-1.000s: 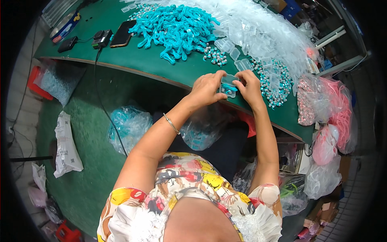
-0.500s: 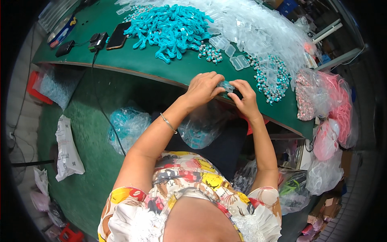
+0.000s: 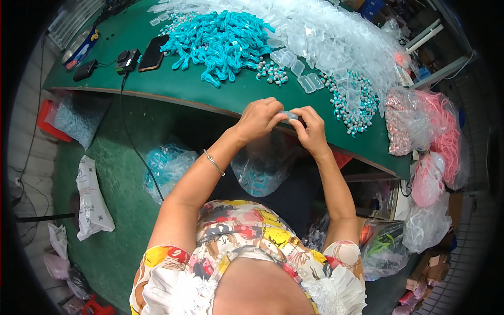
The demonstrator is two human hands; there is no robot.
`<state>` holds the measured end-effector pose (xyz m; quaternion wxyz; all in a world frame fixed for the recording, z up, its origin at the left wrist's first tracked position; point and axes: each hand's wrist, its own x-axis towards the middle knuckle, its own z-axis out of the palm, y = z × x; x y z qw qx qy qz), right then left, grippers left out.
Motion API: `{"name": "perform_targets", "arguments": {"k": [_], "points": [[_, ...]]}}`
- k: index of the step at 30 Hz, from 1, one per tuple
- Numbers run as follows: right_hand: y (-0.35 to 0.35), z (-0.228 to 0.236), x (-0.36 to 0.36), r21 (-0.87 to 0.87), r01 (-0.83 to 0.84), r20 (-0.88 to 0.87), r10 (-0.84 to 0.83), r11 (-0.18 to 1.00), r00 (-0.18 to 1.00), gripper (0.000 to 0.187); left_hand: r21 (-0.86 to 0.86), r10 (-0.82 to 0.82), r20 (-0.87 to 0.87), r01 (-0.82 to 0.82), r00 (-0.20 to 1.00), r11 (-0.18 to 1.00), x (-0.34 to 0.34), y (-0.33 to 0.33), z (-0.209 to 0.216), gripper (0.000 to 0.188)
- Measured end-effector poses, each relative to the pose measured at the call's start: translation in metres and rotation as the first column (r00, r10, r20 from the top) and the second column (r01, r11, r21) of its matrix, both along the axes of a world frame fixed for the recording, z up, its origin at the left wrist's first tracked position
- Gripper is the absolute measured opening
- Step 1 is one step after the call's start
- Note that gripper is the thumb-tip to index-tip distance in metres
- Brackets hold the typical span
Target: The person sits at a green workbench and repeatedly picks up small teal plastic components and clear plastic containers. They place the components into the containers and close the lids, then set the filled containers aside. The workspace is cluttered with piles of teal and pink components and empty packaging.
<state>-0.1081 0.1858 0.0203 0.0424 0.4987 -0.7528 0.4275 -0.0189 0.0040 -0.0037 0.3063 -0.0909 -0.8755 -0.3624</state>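
Note:
Between my hands, at the table's near edge, is a small clear plastic case (image 3: 288, 115), pinched from both ends. My left hand (image 3: 260, 118) grips its left end with thumb and fingers. The thumb and fingers of my right hand (image 3: 311, 128) close on its right end. The case looks shut, and its contents are mostly hidden by my fingers. Beyond my hands lie a pile of turquoise looped cords (image 3: 223, 44), a small cluster of grey-and-turquoise earplug-like pieces (image 3: 272, 73) and a clear two-part case (image 3: 311, 83) lying open.
Clear cases (image 3: 331, 37) heap across the back of the green table (image 3: 184, 92). More small pieces (image 3: 357, 105) spread at the right, near bags of pink cords (image 3: 443, 142). A phone (image 3: 153, 53) and a small black device (image 3: 127, 61) with a cable sit at left. Bags (image 3: 262, 168) hang below the edge.
Both hands have shifted slightly left and down with the case. It showed turquoise between my fingers before; now it appears as a flatter, closed shape turned edge-on.

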Motion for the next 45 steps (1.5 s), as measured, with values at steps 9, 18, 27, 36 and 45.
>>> {"name": "perform_targets", "arguments": {"k": [9,18,27,36,45], "points": [[-0.008,0.01,-0.056,-0.05,0.113,-0.109,-0.118,0.992,0.987,0.022,0.042,0.057,-0.036,-0.056,0.998,0.998,0.018,0.024,0.004,0.021],[-0.021,-0.02,-0.071,0.085,0.38,-0.378,-0.323,0.921,0.867,0.011,-0.179,-0.063,0.201,0.1,0.978,0.979,0.042,0.07,-0.066,0.022],[0.004,-0.005,-0.026,0.045,0.129,-0.291,-0.111,0.991,0.95,0.011,-0.051,0.335,-0.047,-0.338,0.941,0.94,-0.002,0.013,0.01,0.013],[0.005,0.005,-0.044,-0.024,0.017,-0.273,-0.023,1.0,0.962,0.009,-0.186,0.571,0.183,-0.542,0.8,0.82,-0.057,-0.024,0.008,0.015],[-0.03,-0.015,-0.148,0.199,0.707,-0.624,-0.468,0.679,0.626,0.012,-0.051,0.472,0.072,-0.47,0.879,0.881,-0.056,-0.023,0.002,0.012]]}}
